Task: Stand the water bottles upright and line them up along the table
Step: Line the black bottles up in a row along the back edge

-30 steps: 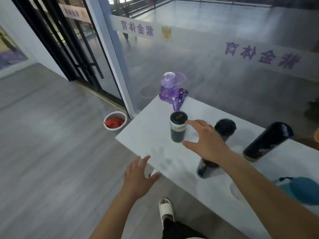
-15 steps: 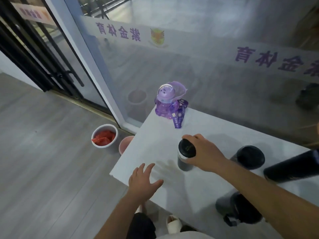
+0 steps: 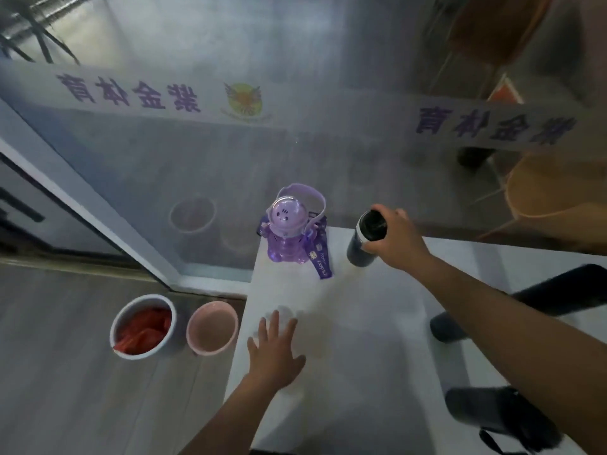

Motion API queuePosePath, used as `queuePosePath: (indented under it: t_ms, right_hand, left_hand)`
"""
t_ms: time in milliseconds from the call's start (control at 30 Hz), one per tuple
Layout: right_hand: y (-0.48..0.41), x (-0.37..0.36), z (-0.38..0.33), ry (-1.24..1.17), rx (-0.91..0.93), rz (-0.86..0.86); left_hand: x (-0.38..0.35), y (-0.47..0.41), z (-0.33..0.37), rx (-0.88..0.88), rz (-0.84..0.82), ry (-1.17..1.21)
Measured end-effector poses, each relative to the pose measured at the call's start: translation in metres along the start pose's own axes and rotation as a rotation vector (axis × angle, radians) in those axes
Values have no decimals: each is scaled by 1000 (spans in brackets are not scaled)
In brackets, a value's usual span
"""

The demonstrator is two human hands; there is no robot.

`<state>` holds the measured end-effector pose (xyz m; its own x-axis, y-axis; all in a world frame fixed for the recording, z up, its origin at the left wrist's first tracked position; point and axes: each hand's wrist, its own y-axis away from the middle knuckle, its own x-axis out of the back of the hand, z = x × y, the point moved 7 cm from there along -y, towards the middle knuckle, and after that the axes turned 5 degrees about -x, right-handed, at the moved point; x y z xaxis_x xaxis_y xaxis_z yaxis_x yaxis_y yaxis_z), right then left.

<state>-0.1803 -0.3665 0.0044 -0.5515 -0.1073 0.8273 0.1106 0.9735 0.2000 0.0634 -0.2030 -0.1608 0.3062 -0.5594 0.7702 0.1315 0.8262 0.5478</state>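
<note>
- The dark tumbler (image 3: 363, 244) has travelled up the white table (image 3: 377, 323) since a moment ago, and now stands upright at centre right, beside the purple bottle (image 3: 287, 236).
- That tumbler is a smooth matte cylinder; the purple one is translucent plastic, dome-capped, strap trailing.
- The right hand (image 3: 399, 239) grips the tumbler's top, arm stretched.
- The left hand (image 3: 274, 353) hangs loose, fingers splayed, lower centre.

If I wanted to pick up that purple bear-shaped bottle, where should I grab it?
Probably by the looped handle over its domed lid, coming from straight above: the purple bottle stands upright, and its lumpy body and dangling strap would make a side grip awkward.
</note>
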Motion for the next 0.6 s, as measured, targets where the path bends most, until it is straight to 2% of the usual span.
queuePosePath:
  t_ms: [367,600]
  right_hand:
    - [-26,-25,-32,-4,-106,41]
    - [-30,-27,-30,19,-134,-33]
  left_hand:
    - [-6,-18,-23,-90,-41,-113]
    - [-6,-18,-23,-105,-76,-110]
